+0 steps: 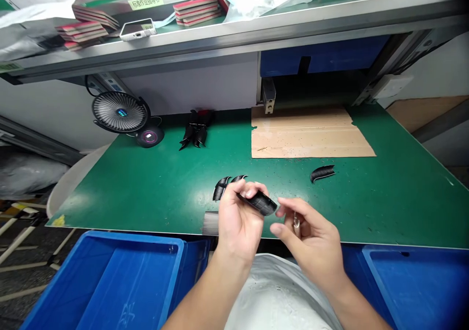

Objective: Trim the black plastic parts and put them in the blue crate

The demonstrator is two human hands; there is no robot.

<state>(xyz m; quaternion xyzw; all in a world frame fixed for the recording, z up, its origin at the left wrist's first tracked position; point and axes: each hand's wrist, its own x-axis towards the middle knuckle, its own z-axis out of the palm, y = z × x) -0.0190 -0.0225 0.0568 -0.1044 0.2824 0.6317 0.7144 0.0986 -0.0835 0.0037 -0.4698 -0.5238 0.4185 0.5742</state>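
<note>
My left hand (240,220) pinches a black ribbed curved plastic piece (258,204) between thumb and fingers, above the front of the green mat (146,193). My right hand (308,227) is just to its right, with the fingertips at the piece's end. A small silver metal item (296,225) shows at its curled fingers; I cannot tell whether it is held or worn. Two similar black pieces (221,188) lie just beyond my left hand. Another (322,173) lies to the right, and a heap of them (194,129) sits further back.
Blue plastic bins (110,281) stand below the mat's front edge at both sides. A cardboard sheet (308,134) lies at the back, beside a black desk fan (119,112). A shelf (234,32) above holds red-edged stacks and a phone.
</note>
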